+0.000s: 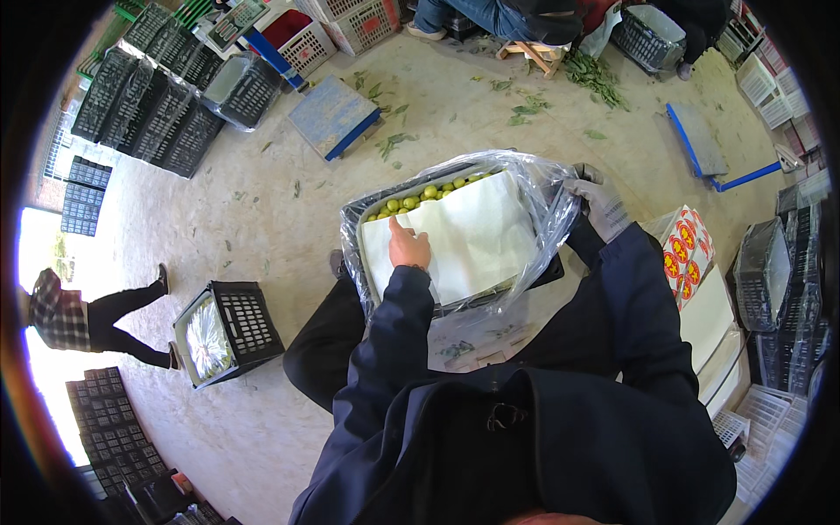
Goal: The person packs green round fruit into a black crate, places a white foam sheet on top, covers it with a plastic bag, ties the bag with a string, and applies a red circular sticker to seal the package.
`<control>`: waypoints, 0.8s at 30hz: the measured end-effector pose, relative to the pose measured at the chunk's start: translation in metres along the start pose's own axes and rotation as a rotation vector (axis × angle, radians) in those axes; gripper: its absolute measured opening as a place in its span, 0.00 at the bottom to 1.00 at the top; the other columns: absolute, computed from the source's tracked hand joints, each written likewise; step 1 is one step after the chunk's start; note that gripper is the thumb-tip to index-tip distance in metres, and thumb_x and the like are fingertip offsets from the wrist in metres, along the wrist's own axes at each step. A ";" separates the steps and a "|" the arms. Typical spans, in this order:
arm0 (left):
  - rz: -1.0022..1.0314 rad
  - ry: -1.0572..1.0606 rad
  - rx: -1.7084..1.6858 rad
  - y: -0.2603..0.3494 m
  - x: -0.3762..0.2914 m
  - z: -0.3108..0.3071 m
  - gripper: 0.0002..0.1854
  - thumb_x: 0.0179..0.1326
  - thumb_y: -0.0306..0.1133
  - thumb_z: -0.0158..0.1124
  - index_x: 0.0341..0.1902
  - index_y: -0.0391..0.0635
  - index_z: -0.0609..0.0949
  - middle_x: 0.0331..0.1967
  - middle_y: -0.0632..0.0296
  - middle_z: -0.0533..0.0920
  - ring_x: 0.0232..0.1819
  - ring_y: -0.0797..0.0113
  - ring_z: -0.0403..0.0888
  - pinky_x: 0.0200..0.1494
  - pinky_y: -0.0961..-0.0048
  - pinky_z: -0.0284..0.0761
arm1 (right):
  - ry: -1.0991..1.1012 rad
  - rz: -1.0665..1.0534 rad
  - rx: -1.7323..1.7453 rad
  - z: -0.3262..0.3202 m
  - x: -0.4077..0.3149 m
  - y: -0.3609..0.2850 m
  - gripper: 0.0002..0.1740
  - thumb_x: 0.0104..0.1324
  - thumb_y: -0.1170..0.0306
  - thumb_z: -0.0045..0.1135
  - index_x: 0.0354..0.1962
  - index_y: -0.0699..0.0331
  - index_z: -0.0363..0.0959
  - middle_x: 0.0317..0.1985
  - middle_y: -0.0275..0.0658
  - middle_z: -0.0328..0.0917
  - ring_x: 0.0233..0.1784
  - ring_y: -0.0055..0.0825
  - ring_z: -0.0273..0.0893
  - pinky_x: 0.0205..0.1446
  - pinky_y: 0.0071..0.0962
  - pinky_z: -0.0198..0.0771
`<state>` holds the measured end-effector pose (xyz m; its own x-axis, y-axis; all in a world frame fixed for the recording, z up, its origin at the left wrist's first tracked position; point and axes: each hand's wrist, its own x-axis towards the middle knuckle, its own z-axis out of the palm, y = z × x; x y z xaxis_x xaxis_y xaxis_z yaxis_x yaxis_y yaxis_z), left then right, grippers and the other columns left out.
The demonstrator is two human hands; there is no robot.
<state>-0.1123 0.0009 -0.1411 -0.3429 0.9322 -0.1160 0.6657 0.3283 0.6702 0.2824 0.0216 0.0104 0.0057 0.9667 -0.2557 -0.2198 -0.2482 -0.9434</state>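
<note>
Between my knees stands a black plastic crate [556, 270] lined with a clear plastic bag [548, 220]. Round green fruits [430, 192] fill it and show along the far edge. A white paper sheet [482, 246] covers most of them. My bare left hand [410, 247] rests on the sheet's left part, index finger extended toward the fruit and thumb apart. On the crate's right, my right hand [605, 205], in a grey glove, grips the gathered edge of the bag.
A crate with a tied bag [210, 341] sits left on the floor, near a walking person [85, 315]. A blue-edged platform scale [335, 115] stands ahead, and another scale [699, 141] lies right. Printed sheets [686, 252] are beside my right arm. Another person [485, 16] sits ahead.
</note>
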 end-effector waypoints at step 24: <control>-0.517 0.103 -0.284 -0.217 0.050 -0.070 0.32 0.67 0.51 0.68 0.51 0.25 0.85 0.43 0.43 0.89 0.46 0.50 0.86 0.54 0.56 0.79 | -0.060 0.015 0.095 -0.004 -0.001 -0.006 0.06 0.64 0.75 0.66 0.39 0.63 0.81 0.25 0.26 0.79 0.20 0.10 0.66 0.24 0.16 0.57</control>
<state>-0.3200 -0.0347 -0.2409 -0.6473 0.6378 -0.4174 0.1966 0.6687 0.7171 0.2876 0.0221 0.0156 -0.0556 0.9657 -0.2536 -0.3108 -0.2581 -0.9148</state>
